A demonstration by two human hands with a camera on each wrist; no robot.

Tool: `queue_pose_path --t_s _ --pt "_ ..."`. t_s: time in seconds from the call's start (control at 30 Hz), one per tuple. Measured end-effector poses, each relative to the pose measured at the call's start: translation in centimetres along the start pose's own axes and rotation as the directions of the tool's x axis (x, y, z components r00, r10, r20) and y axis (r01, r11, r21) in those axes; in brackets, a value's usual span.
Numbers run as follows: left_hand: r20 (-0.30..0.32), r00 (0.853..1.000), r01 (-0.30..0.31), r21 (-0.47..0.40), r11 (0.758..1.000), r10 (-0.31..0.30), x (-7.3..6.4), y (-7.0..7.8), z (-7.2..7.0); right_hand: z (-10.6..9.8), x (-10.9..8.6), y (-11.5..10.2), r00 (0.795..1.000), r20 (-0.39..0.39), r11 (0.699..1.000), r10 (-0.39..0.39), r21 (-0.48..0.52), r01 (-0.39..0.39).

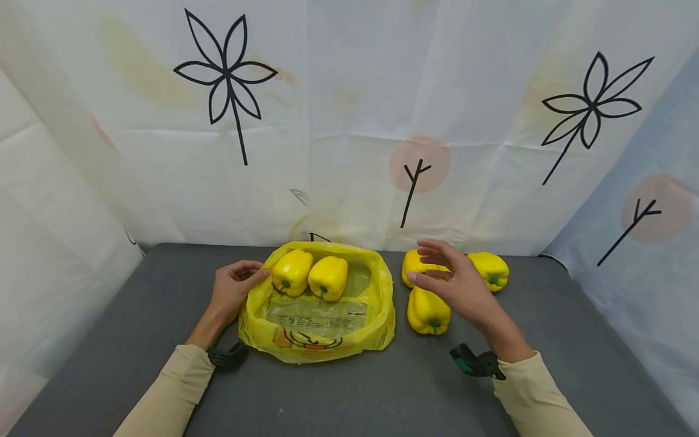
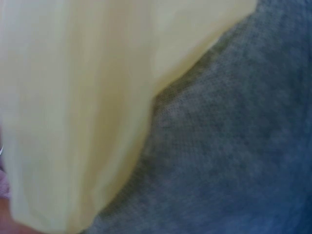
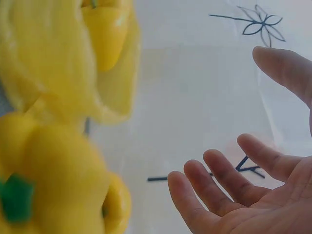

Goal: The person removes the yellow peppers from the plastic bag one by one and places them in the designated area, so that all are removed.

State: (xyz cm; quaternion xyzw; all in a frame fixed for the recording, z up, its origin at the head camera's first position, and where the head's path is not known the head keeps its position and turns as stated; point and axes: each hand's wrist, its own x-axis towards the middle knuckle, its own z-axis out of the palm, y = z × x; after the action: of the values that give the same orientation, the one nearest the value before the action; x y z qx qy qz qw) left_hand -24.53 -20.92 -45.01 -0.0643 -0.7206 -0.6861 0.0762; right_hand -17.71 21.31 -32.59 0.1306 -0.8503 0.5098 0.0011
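Observation:
A yellow plastic bag (image 1: 317, 349) stands with its mouth wide on the grey table, two yellow bell peppers (image 1: 327, 278) inside toward the back. My left hand (image 1: 232, 288) pinches its left rim between thumb and fingers. The left wrist view has only the bag's pale side (image 2: 78, 117), blurred, beside the tabletop. To the right of the bag sit three more yellow bell peppers (image 1: 428, 311), one partly hidden behind my right hand (image 1: 461, 284). That hand is raised over them, empty, its thumb and fingers spread apart in the right wrist view.
The dark grey table (image 1: 355, 400) ends at a printed white cloth backdrop (image 1: 338, 121) right behind the bag and peppers. More cloth hangs along the left and right sides. Bare tabletop stretches in front of the bag.

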Motion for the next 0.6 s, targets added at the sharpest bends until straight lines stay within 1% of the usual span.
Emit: queue_pose_path --t_s 0.17,0.3,0.4,0.6 --pt "0.004 1.0 0.013 0.008 1.0 -0.013 -0.3 1.1 0.1 0.8 0.9 -1.2 1.0 0.002 0.999 -0.018 0.031 0.018" --pt "0.004 1.0 0.002 0.005 1.0 -0.002 -0.2 0.3 0.0 1.4 1.7 -1.9 0.999 -0.007 0.997 -0.035 0.061 0.036" --pt "0.003 1.0 -0.014 0.005 1.0 0.014 0.0 -0.4 -0.1 2.0 2.2 -2.2 0.998 -0.021 0.993 -0.052 0.107 0.054" --pt "0.003 1.0 -0.025 -0.001 1.0 0.025 0.0 -0.4 -0.1 3.1 3.2 -2.8 0.996 -0.039 0.974 -0.075 0.213 0.082"
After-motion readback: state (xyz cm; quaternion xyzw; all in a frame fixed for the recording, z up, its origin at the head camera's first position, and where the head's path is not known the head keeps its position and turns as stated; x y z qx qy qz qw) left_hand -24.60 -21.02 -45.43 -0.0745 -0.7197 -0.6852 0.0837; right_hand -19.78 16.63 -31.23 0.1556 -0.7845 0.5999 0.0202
